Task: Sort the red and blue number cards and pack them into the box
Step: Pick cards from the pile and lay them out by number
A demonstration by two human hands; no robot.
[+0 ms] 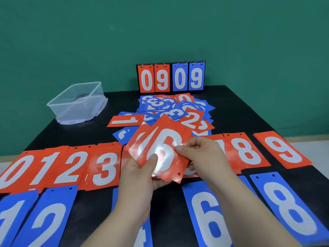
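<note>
Left hand (140, 175) cradles the red cards (160, 145), thumb clamped; right hand (201, 154) pinches them.

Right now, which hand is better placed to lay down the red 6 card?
Probably the right hand: it pinches the edge of the red 6 card, and the red 8 lies on its side. The left hand holds the other red cards beneath.

On the scoreboard (170, 77) at upper middle, 0 9 is shown in red and 0 9 in blue. On the red cards (105, 168) across the middle, 0, 1, 2, 3 are read at left, 8, 9 at right. A 6 is printed on the held red card (165, 150). The bottom blue cards (210, 216) are marked 1, 2, 6, 8. In the heap (176, 109), 3, 1 and 2 are seen.
</note>
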